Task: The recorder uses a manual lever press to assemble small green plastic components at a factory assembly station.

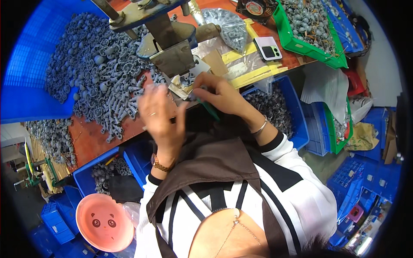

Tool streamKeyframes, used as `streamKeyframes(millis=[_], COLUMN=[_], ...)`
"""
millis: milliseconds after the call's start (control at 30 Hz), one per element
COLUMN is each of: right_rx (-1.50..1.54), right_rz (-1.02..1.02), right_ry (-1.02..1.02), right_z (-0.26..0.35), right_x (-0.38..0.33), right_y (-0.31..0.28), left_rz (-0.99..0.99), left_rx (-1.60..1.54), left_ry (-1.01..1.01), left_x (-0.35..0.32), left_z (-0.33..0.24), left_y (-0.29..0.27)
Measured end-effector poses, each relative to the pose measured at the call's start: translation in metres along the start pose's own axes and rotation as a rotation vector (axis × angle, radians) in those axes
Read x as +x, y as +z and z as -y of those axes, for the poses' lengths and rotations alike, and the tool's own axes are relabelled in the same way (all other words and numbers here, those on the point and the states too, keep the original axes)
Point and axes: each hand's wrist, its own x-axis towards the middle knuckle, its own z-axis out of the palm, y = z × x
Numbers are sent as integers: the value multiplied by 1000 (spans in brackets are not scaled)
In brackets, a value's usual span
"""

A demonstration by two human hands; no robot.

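My left hand (160,118) is beside a heap of small grey plastic parts (116,73). Its fingers are stretched and blurred, the thumb stands apart, and I see nothing held. Curled in front of the press, my right hand (219,95) grips a slim green tool (209,110); the tool's kind is hidden by the fingers. Between the hands, under the metal head of a bench press (173,59), lies a small pale fixture (180,88) with a grey part (187,80) at it.
A blue crate (28,77) backs the heap on the red-brown table (92,139). A phone (267,48), a clear bag of parts (230,32) and a green tray of grey balls (297,41) lie to the right. Below are a blue bin (300,114) and a pink basin (103,234).
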Motion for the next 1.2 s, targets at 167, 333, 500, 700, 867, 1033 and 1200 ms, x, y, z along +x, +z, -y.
streamKeyframes(millis=[167, 333, 500, 700, 867, 1033, 1200], right_rx=[248, -206, -562, -226, 414, -266, -454], right_rz=[-45, -151, -196, -379, -216, -444, -267], right_ry=[107, 37, 25, -96, -113, -512, -896], right_z=[-6, 8, 20, 11, 70, 119, 84], right_x=[9, 9, 9, 60, 134, 34, 3], right_y=[14, 13, 10, -55, -92, -47, -44], left_rz=[152, 137, 196, 284, 222, 203, 223], left_rx=[-419, -318, -289, -243, -191, -145, -202], left_ry=[-286, -332, -299, -238, -242, -292, -297], left_x=[-4, 3, 15, 20, 18, 12, 10], left_z=[15, 29, 35, 35, 23, 26, 27], left_y=[22, 41, 38, 34, 39, 35, 35])
